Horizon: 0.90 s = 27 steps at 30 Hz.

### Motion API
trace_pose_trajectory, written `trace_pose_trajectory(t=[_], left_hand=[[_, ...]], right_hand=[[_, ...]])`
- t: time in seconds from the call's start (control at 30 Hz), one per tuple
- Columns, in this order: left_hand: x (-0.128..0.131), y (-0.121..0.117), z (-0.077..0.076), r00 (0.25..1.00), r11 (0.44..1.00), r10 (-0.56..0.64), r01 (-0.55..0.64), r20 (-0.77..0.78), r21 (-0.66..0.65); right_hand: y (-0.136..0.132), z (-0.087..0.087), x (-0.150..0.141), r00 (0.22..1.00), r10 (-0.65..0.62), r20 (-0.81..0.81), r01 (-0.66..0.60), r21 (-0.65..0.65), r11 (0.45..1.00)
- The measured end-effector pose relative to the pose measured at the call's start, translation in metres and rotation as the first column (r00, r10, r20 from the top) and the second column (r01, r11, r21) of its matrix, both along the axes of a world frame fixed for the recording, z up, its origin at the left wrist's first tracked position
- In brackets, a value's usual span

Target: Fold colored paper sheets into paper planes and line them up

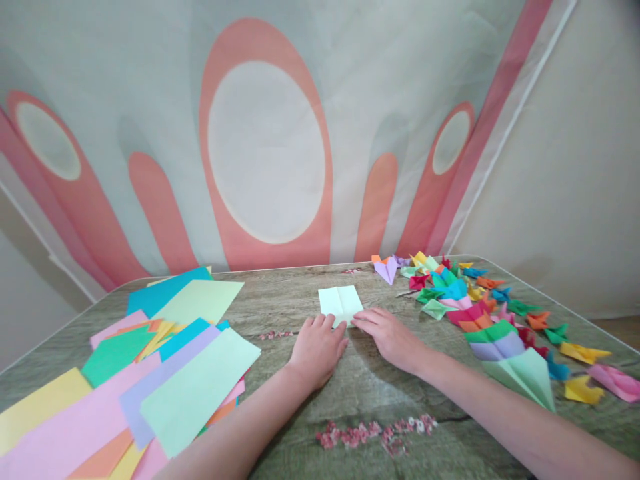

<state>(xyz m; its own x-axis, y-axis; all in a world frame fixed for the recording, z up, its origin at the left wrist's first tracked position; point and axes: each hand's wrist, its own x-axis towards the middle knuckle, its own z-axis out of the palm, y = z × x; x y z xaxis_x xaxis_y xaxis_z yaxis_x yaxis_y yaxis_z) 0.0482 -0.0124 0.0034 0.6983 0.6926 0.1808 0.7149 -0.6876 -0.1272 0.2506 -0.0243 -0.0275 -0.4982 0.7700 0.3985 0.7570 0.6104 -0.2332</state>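
Note:
A small pale green sheet of origami paper [340, 299] lies on the table in front of me, with a crease running up its middle. The fingers of my left hand [319, 347] rest over its lower left corner, slightly bent, the thumb along the near edge. At the lower right corner, my right hand [390, 339] grips the paper's edge with its fingertips close together. Both hands touch the sheet, and its near corners are partly hidden under the fingers.
Loose coloured paper sheets [200, 387] are spread in a pile on the left. On the right lie many small folded paper pieces [537, 320] and a row of overlapping paper planes [523, 370]. Behind the table [280, 280] hangs a printed cloth [350, 40].

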Motion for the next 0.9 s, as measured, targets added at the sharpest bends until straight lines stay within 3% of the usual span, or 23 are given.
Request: trace_pose_trajectory(t=[0.17,0.47,0.9], left_hand=[[-0.001,0.000,0.001,1.000,1.000,0.001,-0.001,-0.005,-0.007],[0.000,0.001,0.001,1.000,1.000,-0.002,0.002,-0.004,-0.016],[0.000,0.002,0.002,0.998,1.000,-0.018,0.018,-0.053,-0.019]], right_hand=[[-0.003,0.005,-0.008,0.995,-0.006,0.104,0.009,-0.030,1.000],[-0.005,0.000,-0.010,0.985,-0.042,0.165,0.042,0.003,0.999],[-0.008,0.011,-0.012,0.963,-0.096,0.252,0.099,-0.001,0.995]])
